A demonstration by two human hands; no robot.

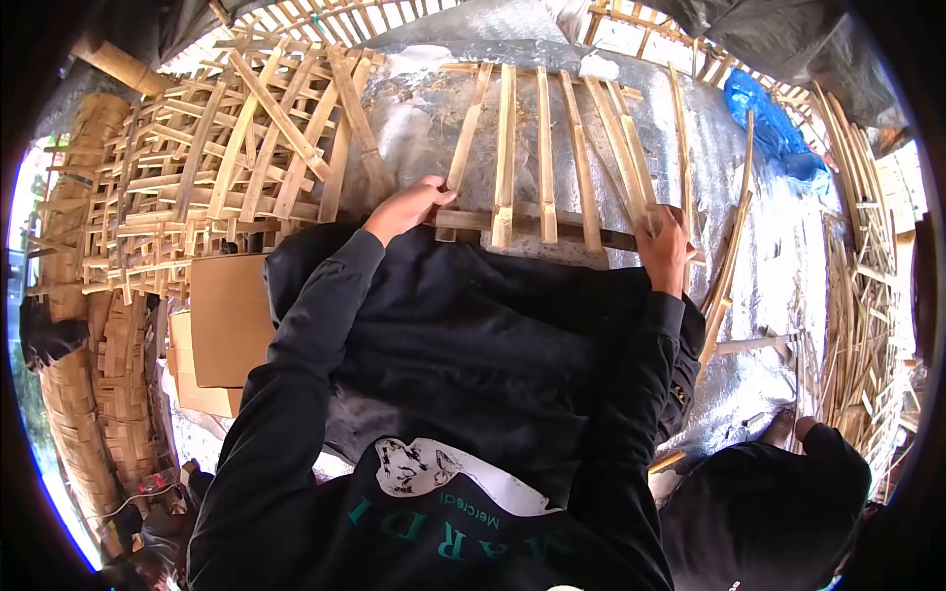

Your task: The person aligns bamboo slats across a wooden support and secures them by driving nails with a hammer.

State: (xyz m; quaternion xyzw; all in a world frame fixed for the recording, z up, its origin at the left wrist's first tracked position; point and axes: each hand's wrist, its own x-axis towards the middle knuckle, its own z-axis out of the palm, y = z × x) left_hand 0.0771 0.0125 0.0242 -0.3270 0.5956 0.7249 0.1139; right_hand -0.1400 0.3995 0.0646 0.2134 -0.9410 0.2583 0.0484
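Several pale bamboo strips [546,158] lie side by side in front of me, pointing away from my body. A crosswise bamboo strip [567,227] runs over and under their near ends, and another crosses near their far ends. My left hand [409,209] is closed, thumb and fingers pinching a bamboo strip [468,128] at the left of the row. At the right side, my right hand [665,244] has its fingers curled round the near end of a bamboo strip [631,138], beside the crosswise strip's right end. The fingertips are partly hidden.
A woven bamboo lattice [212,148] stands at the left, above a cardboard box [232,320]. Silvery sheeting [759,256] covers the floor. Blue plastic [774,133] and a bundle of bamboo strips [862,345] lie right. Another person in black [764,512] is at lower right.
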